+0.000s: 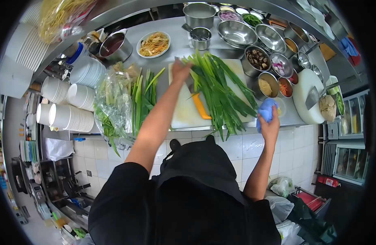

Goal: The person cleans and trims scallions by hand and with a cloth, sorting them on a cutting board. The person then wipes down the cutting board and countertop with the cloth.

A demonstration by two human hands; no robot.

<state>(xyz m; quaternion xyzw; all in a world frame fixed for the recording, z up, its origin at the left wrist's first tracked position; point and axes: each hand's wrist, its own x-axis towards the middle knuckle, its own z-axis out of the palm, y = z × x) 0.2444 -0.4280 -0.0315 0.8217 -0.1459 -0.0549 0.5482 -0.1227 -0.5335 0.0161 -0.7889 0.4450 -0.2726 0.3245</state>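
A spread bunch of green onions [220, 87] lies on the white cutting board [178, 110], leaves hanging past the front edge. My left hand [182, 70] is at the far end of the bunch, beside the stems. It is blurred, so its grip on them does not show clearly. A knife's orange handle [201, 107] lies on the board left of the leaves; its blade is partly hidden. At the counter's front right, my right hand [271, 122] is closed around a bunched blue cloth [266, 111], close to the leaf tips.
More green onions [144, 92] and a plastic bag of greens [114, 98] lie left of the board. Behind stand a plate of shredded food [154, 45] and steel pots [199, 17]. Bowls of mushrooms [257, 58] and a round white board [306, 96] stand right; bowl stacks [71, 117] stand left.
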